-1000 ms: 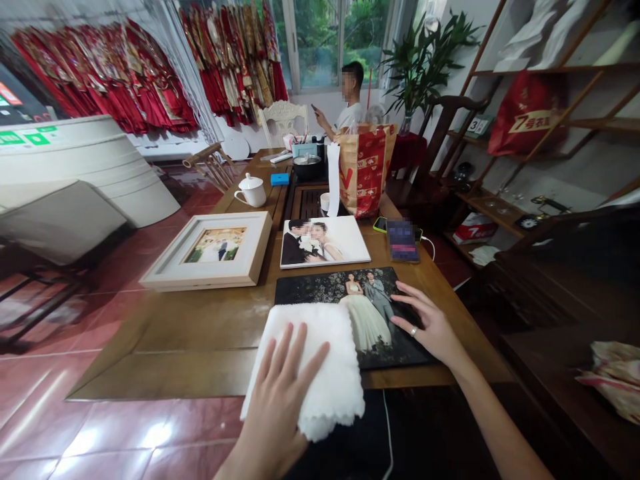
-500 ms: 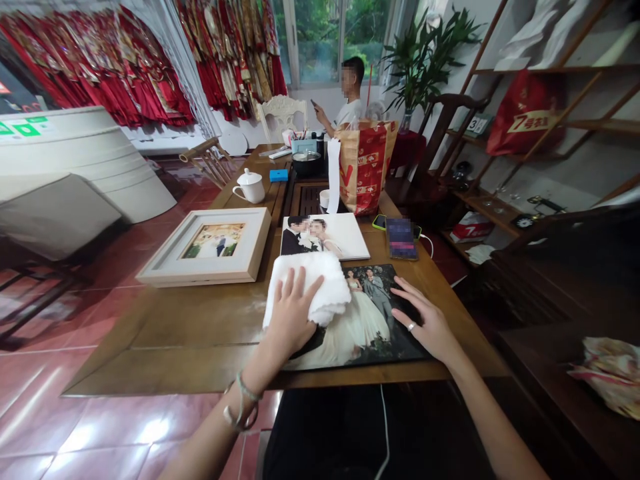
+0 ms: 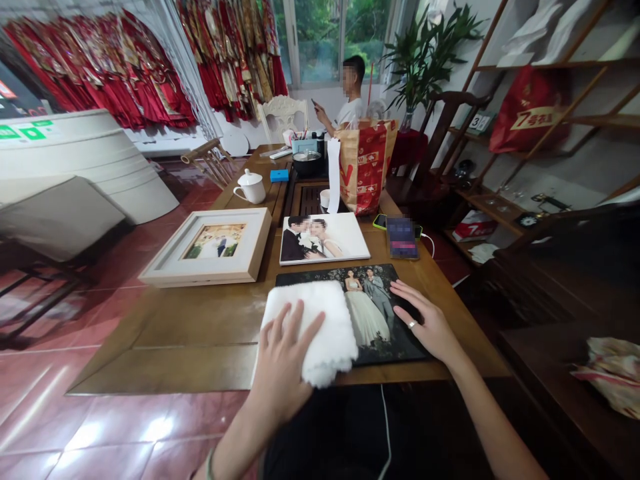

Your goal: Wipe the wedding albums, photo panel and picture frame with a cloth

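My left hand lies on a folded white cloth, palm down with its fingers spread, pressing on the cloth rather than wrapped round it. The cloth covers the left part of a dark wedding photo panel, and its front corner hangs over the panel's near edge. My right hand, with a ring on one finger, rests on the panel's right end, fingers stretched out and apart. A couple in a pale gown and grey suit shows on the uncovered part of the panel.
Behind the panel lie a white photo panel and a phone. To the left is a wooden picture frame. Farther back are a lidded white cup, a paper bag and a seated person. A white cable hangs in front.
My left hand has drawn the white cloth toward me across the panel, uncovering its far left corner. My right hand has stayed at the panel's right end.
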Tool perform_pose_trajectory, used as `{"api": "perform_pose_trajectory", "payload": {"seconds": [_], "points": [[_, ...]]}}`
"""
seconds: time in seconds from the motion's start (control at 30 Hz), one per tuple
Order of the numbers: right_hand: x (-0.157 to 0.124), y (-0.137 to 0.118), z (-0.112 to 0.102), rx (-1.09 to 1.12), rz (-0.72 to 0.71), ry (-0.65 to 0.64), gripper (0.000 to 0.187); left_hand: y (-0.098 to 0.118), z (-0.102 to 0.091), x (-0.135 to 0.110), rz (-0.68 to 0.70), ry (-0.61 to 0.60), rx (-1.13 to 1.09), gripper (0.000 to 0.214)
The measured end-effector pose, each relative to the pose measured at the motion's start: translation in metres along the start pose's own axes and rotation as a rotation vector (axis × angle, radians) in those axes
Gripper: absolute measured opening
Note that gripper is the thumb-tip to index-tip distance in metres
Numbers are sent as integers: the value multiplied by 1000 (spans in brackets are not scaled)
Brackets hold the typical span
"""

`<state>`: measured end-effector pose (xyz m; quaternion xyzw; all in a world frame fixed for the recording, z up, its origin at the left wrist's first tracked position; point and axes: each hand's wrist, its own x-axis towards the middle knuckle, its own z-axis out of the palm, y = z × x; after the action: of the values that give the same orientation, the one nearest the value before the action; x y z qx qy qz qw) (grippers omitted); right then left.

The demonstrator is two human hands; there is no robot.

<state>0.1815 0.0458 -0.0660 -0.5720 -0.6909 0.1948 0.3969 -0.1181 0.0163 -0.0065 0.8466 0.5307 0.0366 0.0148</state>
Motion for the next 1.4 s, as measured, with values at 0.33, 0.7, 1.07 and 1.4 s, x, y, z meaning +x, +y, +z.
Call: {"api": "perform_pose_trajectory", "payload": {"seconds": [0.33,0.7,1.07,1.4], "points": [[0,7,1,6,-6,4,36,9,-1,107,81,-103,-10,79],[0,0,-1,26,4,6,35,35,1,-41,70,-124,1,94],[0,4,0,23,3,3,36,-15,-3,68,-57,-39,18,86],[0,1,1,25,-13,25,35,-3,-5,31,-41,-89,23,94]]}}
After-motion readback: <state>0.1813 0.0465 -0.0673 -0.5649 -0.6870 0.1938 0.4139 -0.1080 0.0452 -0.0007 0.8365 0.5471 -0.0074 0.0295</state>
